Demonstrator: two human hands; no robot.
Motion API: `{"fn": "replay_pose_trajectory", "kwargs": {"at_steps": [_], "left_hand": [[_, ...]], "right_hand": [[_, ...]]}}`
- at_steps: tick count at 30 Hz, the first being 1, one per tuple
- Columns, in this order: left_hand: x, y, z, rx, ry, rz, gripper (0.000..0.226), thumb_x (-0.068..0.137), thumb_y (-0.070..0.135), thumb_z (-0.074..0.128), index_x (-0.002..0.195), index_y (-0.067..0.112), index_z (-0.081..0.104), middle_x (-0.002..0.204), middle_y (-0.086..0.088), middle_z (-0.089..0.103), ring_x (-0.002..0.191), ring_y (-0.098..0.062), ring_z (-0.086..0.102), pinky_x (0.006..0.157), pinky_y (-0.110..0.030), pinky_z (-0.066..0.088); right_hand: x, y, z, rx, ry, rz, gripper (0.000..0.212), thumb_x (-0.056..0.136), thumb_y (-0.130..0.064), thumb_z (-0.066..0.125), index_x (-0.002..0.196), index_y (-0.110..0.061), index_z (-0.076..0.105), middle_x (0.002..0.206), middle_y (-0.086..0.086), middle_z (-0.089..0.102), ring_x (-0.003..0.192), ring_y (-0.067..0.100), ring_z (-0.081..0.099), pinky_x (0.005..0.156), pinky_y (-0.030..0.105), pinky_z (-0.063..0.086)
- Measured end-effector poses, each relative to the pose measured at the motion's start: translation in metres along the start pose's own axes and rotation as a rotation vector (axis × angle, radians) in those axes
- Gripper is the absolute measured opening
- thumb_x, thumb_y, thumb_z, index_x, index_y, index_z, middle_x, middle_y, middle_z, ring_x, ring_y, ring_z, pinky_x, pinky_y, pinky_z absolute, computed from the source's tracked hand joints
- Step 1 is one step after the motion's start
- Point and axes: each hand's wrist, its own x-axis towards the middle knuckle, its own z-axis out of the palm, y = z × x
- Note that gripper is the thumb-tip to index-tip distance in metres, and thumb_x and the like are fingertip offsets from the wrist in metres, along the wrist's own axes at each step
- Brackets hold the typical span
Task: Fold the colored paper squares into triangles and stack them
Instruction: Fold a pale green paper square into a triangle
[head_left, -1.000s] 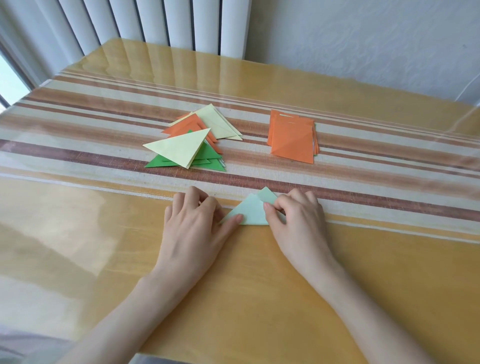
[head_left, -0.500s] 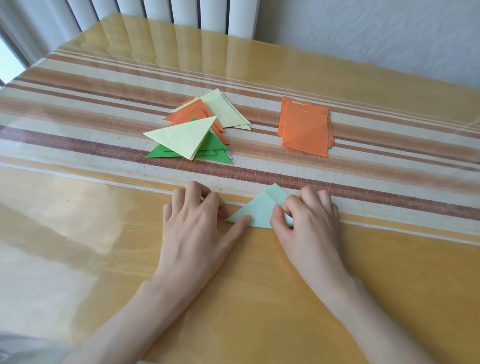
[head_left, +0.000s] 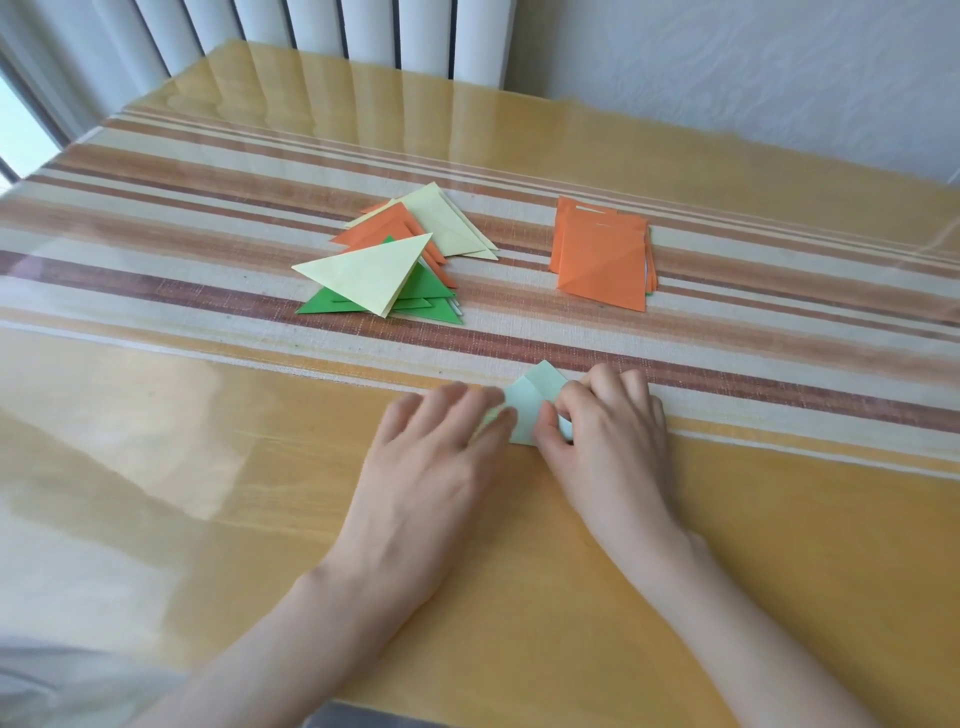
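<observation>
Fingers on paper edge — triangle pile well apart

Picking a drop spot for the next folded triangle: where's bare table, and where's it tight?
Bare: the gap between the triangle pile and the orange squares; the table left of the pile and right of the squares. Crowded: front centre, where the left hand and right hand work the pale green paper.

blocked: triangle pile far-left, orange square stack far-right | free: gap between them
</observation>
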Motion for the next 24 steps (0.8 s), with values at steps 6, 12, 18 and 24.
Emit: {"fn": "replay_pose_trajectory", "kwargs": {"at_steps": [6, 12, 18, 24], "left_hand": [[-0.022, 0.002, -0.005, -0.085, -0.228, -0.037, 0.047, 0.094, 0.043, 0.040, 0.124, 0.016, 0.064, 0.126, 0.005, 0.062, 0.119, -0.016, 0.055, 0.106, -0.040, 0.029], [-0.023, 0.008, -0.010, -0.075, -0.311, -0.083, 0.053, 0.093, 0.043, 0.034, 0.132, 0.016, 0.058, 0.134, 0.004, 0.058, 0.126, -0.017, 0.053, 0.105, -0.049, 0.035], [-0.020, 0.010, -0.012, -0.037, -0.328, -0.079, 0.052, 0.093, 0.043, 0.034, 0.128, 0.016, 0.060, 0.129, 0.004, 0.061, 0.122, -0.018, 0.056, 0.104, -0.050, 0.038], [-0.020, 0.013, -0.013, -0.024, -0.321, -0.088, 0.050, 0.092, 0.041, 0.034, 0.125, 0.016, 0.062, 0.126, 0.003, 0.063, 0.119, -0.020, 0.058, 0.101, -0.051, 0.040]], "right_hand": [[-0.001, -0.003, -0.009, -0.031, 0.025, -0.045, 0.017, 0.080, -0.025, 0.050, 0.083, -0.013, 0.061, 0.088, 0.006, 0.058, 0.083, 0.029, 0.051, 0.069, 0.039, 0.040], [-0.031, 0.003, -0.030, -0.002, -0.055, -0.340, 0.053, 0.075, -0.003, 0.033, 0.110, -0.015, 0.071, 0.097, 0.009, 0.063, 0.098, 0.029, 0.050, 0.104, 0.047, 0.029], [-0.041, 0.019, -0.037, -0.084, -0.050, -0.212, 0.066, 0.067, -0.001, 0.026, 0.108, -0.022, 0.073, 0.098, 0.013, 0.063, 0.103, 0.031, 0.043, 0.106, 0.051, 0.021], [-0.050, 0.033, -0.051, -0.123, -0.004, -0.059, 0.061, 0.061, 0.009, 0.039, 0.102, -0.017, 0.076, 0.106, 0.013, 0.062, 0.105, 0.031, 0.042, 0.108, 0.054, 0.025]]}}
